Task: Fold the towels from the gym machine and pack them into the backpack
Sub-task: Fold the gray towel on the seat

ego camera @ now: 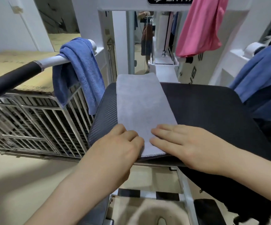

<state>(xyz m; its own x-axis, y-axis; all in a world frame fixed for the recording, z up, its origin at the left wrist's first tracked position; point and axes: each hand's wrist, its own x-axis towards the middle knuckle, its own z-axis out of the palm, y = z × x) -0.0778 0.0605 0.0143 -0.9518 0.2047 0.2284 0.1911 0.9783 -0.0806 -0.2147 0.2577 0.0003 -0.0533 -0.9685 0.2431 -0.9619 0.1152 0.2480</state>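
Note:
A pale grey towel [141, 103], folded into a long strip, lies flat on the black padded seat [204, 108] of the gym machine. My left hand [120, 143] rests on the towel's near left corner with its fingers curled at the edge. My right hand [185, 140] lies flat, palm down, on the near right corner. A blue towel [81, 70] hangs over the machine's left handle bar [18, 73]. A pink towel [201, 26] hangs from the frame at the upper right. A darker blue towel [261, 73] drapes over the right side. A dark bag-like shape [228, 192] hangs below the seat at the right.
A metal wire cage [34, 119] with cardboard sheets [10, 62] on top stands at the left. The white machine frame [120, 43] rises behind the seat, with a mirror behind it. A beige rounded object [155, 213] sits on the floor below.

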